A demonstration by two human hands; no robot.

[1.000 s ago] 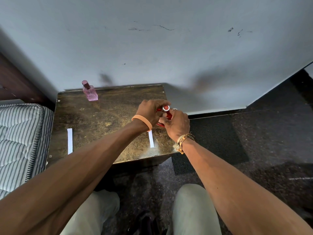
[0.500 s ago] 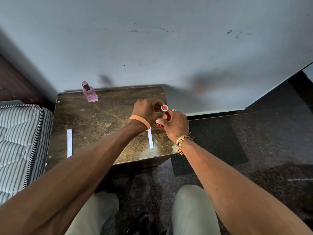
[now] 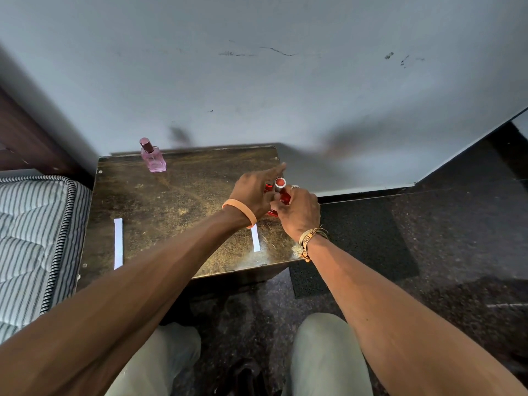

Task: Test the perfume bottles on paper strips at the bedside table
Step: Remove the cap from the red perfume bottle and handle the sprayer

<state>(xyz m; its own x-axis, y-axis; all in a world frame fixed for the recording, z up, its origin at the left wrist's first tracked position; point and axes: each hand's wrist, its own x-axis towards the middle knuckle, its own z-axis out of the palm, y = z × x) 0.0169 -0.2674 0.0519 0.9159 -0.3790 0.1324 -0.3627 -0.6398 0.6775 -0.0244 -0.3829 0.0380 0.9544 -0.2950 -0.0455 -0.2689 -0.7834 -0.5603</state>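
Note:
A red perfume bottle [image 3: 283,195] with a silver-rimmed red cap stands at the right side of the brown bedside table [image 3: 177,201]. My right hand [image 3: 298,212] grips its body. My left hand [image 3: 254,190] is against the bottle's left side near the cap, its index finger stretched out past it. Just in front of my hands lies a white paper strip [image 3: 255,238], partly hidden by my left wrist. A second paper strip [image 3: 118,243] lies near the table's left front. A pink perfume bottle [image 3: 153,156] stands capped at the back left.
A striped mattress [image 3: 31,238] butts against the table's left side. The grey wall [image 3: 257,81] rises right behind the table. A dark mat [image 3: 365,241] lies on the speckled floor to the right. My knees [image 3: 323,352] are below the table's front edge.
My left index finger has lifted off the cap and now points forward. Both hands stay at the red bottle, which has barely shifted.

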